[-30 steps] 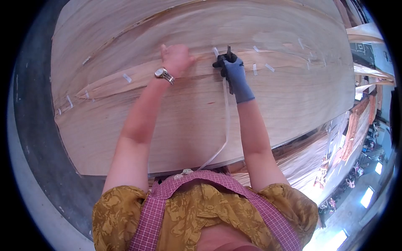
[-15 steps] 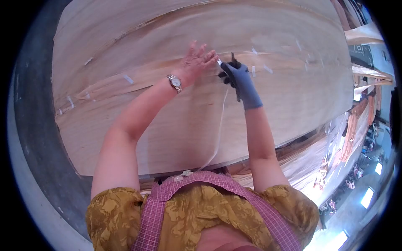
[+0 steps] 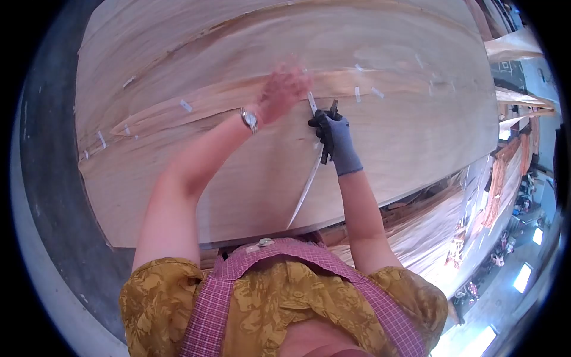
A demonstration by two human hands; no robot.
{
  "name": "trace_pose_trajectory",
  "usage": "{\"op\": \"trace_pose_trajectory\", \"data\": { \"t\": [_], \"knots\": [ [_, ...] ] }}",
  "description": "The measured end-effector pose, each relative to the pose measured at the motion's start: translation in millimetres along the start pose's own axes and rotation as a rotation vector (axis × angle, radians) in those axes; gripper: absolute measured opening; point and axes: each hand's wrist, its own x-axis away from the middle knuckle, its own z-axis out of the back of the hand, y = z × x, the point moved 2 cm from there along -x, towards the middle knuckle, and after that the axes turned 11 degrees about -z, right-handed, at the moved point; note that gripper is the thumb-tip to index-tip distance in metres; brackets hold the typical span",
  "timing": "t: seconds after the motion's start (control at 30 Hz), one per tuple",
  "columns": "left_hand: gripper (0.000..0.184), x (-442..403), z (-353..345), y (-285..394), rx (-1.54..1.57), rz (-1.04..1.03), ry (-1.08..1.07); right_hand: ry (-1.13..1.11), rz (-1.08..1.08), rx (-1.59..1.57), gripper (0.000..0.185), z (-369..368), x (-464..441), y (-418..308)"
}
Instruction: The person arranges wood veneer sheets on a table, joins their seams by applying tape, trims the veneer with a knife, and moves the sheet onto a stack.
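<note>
Bare and wearing a wristwatch (image 3: 249, 119), my left hand (image 3: 284, 92) is over the strip-like seam of the wood veneer sheet (image 3: 256, 178); its fingers are smeared by motion. Lower and to its right, my right hand (image 3: 331, 134), in a grey-blue glove with dark fingertips, is closed around a dark tool (image 3: 334, 107) and a white tape (image 3: 305, 187). A short end of this tape sticks up past the fingers, and its long part hangs down toward my apron. Short pieces of tape (image 3: 186, 105) lie across the seam on both sides.
A dark floor (image 3: 50, 178) runs along the left of the sheet. More veneer sheets (image 3: 428, 223) lie at the lower right, beside the wooden panel's edge. Farther right are hanging brownish sheets (image 3: 498, 184) and bright windows.
My right hand has moved down, away from the seam, with the tool and tape. My left hand has moved right and up since the earliest frame. The tape end now shows beyond the glove.
</note>
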Motion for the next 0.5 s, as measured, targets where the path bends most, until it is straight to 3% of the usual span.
{"op": "trace_pose_trajectory", "data": {
  "t": [0.03,0.13,0.23,0.27,0.3,0.33,0.4,0.47,0.5],
  "knots": [
    [0.047,4.4,3.3,10.9,0.023,-0.070,0.080,0.023,0.015,0.010,0.019,-1.5,-2.1,5.4],
    [0.043,11.4,14.7,34.7,0.055,-0.014,-0.102,-0.027,0.030,0.129,0.019,3.7,-17.4,8.2],
    [0.042,18.1,1.7,37.2,0.022,0.001,-0.042,0.458,0.874,0.993,0.021,5.8,-14.3,-13.7],
    [0.042,19.6,0.7,35.4,0.055,0.015,-0.059,0.463,0.720,1.017,0.022,8.7,-7.8,-27.2],
    [0.041,19.1,2.5,35.7,0.091,0.031,-0.074,0.528,0.843,1.033,0.023,12.0,-2.3,-41.9],
    [0.041,18.7,4.3,36.8,0.129,0.049,-0.087,0.603,0.730,1.094,0.023,17.6,-2.5,-51.8],
    [0.043,21.1,-5.9,33.3,0.326,0.096,-0.043,0.775,0.851,1.150,0.023,18.5,19.1,-78.5],
    [0.049,33.4,1.2,27.8,0.376,0.158,-0.026,0.319,0.707,0.532,0.021,11.9,32.3,-92.3],
    [0.055,42.3,18.9,28.1,0.329,0.201,-0.036,0.262,0.657,0.448,0.021,2.6,44.0,-97.3]
  ]
}}
